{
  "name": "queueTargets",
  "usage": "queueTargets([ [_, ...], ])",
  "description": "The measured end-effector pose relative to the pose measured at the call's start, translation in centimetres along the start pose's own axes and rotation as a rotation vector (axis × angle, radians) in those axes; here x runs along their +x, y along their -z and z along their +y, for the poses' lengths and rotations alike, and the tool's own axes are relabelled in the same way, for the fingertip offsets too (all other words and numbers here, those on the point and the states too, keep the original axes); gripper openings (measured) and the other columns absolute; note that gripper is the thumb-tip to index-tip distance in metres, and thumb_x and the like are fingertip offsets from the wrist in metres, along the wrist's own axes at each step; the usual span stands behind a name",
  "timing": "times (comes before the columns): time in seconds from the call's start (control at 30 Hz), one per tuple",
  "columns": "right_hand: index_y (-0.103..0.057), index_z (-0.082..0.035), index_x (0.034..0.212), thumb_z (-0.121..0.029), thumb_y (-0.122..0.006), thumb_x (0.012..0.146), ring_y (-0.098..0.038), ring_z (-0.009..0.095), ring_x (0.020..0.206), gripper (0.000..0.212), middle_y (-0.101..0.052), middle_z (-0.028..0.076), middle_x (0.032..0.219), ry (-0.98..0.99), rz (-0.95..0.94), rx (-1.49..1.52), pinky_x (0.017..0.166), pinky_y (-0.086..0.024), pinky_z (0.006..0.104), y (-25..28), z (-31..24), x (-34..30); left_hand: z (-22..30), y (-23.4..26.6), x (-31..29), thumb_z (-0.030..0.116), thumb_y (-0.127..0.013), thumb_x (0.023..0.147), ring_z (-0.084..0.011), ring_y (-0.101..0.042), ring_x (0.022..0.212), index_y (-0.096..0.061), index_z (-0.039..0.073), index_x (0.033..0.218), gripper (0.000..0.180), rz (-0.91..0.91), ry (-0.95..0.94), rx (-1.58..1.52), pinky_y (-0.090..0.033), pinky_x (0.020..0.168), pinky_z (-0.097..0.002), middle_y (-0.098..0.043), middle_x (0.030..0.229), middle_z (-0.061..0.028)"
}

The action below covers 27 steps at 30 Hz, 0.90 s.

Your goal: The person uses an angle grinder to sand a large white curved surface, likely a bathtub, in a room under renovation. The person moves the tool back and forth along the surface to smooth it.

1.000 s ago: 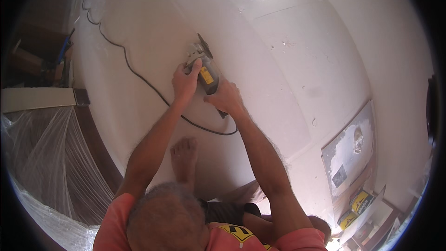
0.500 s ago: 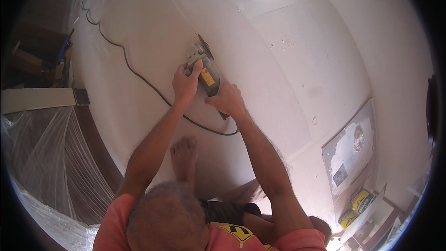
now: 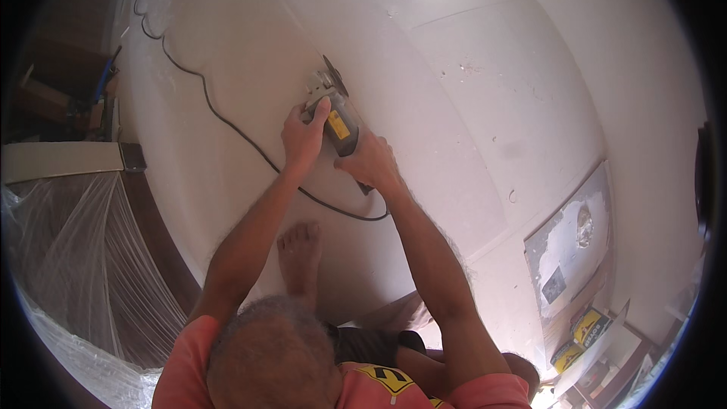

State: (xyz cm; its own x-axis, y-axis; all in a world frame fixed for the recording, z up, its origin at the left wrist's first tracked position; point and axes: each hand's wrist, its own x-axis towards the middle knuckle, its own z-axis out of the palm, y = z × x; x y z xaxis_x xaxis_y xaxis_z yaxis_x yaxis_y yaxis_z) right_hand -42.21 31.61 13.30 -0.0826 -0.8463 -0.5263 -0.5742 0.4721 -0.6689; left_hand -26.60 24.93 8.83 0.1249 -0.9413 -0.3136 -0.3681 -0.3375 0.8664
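An angle grinder (image 3: 338,123) with a dark body and a yellow label is held low over the dusty pale floor (image 3: 250,76). Its thin cutting disc (image 3: 334,76) stands on edge at the far end, along a faint straight line on the floor. My left hand (image 3: 303,135) grips the grinder near its head, thumb on top of the body. Around the rear of the body my right hand (image 3: 369,160) is closed. A black cord (image 3: 250,144) runs from the tool's back end in a loop toward the far left. Whether the disc touches the floor, I cannot tell.
My bare foot (image 3: 300,254) rests on the floor just behind the cord. Plastic sheeting (image 3: 91,273) covers brown furniture at left. A worn board (image 3: 572,235) and yellow-black packages (image 3: 589,327) are at right. Small debris (image 3: 471,69) lies beyond the grinder.
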Motion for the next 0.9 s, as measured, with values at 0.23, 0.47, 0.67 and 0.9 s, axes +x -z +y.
queueTargets([
  [0.23, -0.060, 0.004, 0.123, -0.026, -0.087, 0.073, -0.076, 0.047, 0.102, 0.064, -0.076, 0.028, 0.104, -0.017, 0.003, -0.018, 0.089, -0.062, 0.0532, 0.0, -0.1, 0.0, 0.5, 0.0, -0.3, 0.063, -0.078, 0.096, -0.0237, -0.077, 0.088, -0.067, -0.009, 0.133, 0.082, -0.001, 0.013, -0.003, -0.062, 0.078, -0.0371, -0.078, 0.108, -0.0205],
  [0.47, -0.063, 0.004, 0.126, -0.028, -0.086, 0.070, -0.077, 0.044, 0.097, 0.069, -0.077, 0.027, 0.103, -0.030, -0.001, -0.003, 0.088, -0.061, 0.0500, 0.1, -0.1, -0.7, 0.5, 0.1, -1.0, 0.062, -0.078, 0.097, -0.0241, -0.077, 0.090, -0.067, -0.009, 0.133, 0.080, -0.014, 0.004, -0.029, -0.063, 0.081, -0.0375, -0.078, 0.109, -0.0194],
  [0.67, -0.061, 0.004, 0.119, -0.026, -0.086, 0.072, -0.077, 0.046, 0.097, 0.062, -0.077, 0.026, 0.098, 0.005, 0.005, -0.001, 0.088, -0.061, 0.0529, 0.1, 0.4, -1.0, 0.1, 0.0, -1.0, 0.061, -0.079, 0.097, -0.0257, -0.078, 0.095, -0.067, -0.009, 0.135, 0.081, -0.023, 0.012, -0.020, -0.063, 0.083, -0.0381, -0.078, 0.112, -0.0203],
  [0.9, -0.060, 0.004, 0.120, -0.026, -0.087, 0.072, -0.076, 0.047, 0.100, 0.063, -0.077, 0.027, 0.099, -0.001, 0.007, -0.005, 0.089, -0.060, 0.0536, 0.0, 0.4, -1.3, -0.3, 0.1, -1.1, 0.062, -0.079, 0.096, -0.0263, -0.078, 0.095, -0.066, -0.009, 0.136, 0.083, -0.020, 0.001, -0.029, -0.063, 0.083, -0.0381, -0.078, 0.111, -0.0211],
])
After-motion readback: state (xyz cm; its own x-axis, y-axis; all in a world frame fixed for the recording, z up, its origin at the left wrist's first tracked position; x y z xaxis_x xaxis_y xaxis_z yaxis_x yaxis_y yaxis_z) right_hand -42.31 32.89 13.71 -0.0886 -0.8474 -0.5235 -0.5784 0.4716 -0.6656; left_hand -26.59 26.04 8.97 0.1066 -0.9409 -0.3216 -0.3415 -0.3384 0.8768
